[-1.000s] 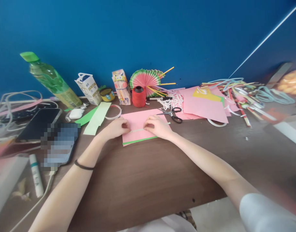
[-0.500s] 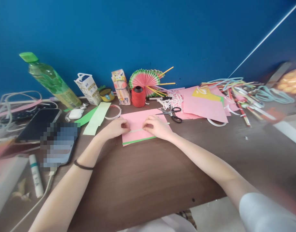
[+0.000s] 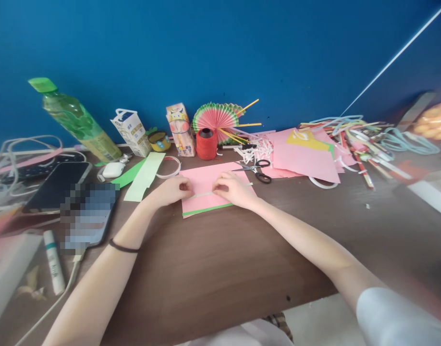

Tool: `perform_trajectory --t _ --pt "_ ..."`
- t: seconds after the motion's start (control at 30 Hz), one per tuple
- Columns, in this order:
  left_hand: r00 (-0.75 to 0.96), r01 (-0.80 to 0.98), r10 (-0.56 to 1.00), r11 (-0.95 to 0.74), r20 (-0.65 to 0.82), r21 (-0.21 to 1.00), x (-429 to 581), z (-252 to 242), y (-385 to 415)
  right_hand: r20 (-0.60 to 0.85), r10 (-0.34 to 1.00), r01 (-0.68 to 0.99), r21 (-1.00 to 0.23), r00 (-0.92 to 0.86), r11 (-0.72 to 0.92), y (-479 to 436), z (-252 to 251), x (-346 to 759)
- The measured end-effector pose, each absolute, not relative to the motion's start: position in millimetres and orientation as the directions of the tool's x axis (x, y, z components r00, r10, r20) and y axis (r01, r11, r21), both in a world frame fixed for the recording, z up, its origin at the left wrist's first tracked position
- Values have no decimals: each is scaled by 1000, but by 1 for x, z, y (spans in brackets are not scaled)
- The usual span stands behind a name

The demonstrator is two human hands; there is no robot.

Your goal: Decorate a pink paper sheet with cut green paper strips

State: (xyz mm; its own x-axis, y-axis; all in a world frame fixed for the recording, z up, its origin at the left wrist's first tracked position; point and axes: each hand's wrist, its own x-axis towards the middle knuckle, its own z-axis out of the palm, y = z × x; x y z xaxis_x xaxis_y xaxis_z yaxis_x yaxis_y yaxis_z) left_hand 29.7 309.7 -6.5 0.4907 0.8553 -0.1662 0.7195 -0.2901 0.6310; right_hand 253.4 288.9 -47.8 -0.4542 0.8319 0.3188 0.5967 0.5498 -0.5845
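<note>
A pink paper sheet [image 3: 206, 180] with a green edge along its near side lies on the brown table [image 3: 213, 269]. A thin pale paper strip [image 3: 203, 194] runs across the sheet. My left hand [image 3: 172, 191] rests on the sheet's left part, fingers curled and pinching the strip's left end. My right hand [image 3: 233, 189] sits on the right part, fingers closed on the strip near its middle. Black-handled scissors [image 3: 257, 170] lie just beyond my right hand.
A red thread spool [image 3: 206, 143], small cartons, a folded paper fan [image 3: 215, 117] and a green bottle [image 3: 76, 120] stand along the blue wall. Pink sheets [image 3: 303, 156] and coloured strips pile at the right. Phones [image 3: 58, 185], cables and a glue stick [image 3: 54, 262] lie left.
</note>
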Motion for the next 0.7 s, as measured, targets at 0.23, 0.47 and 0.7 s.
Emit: perform_trajectory --t 0.23,0.47,0.7 --pt "488 729 860 -306 -152 612 31 -7 311 301 838 603 -588 -455 539 287 -45 252" --pt "476 743 864 -296 -162 600 30 -8 311 303 832 605 -577 -466 549 287 -44 251" --pt "487 741 859 -313 -155 594 30 -8 311 305 830 603 -576 -468 551 287 -45 251"
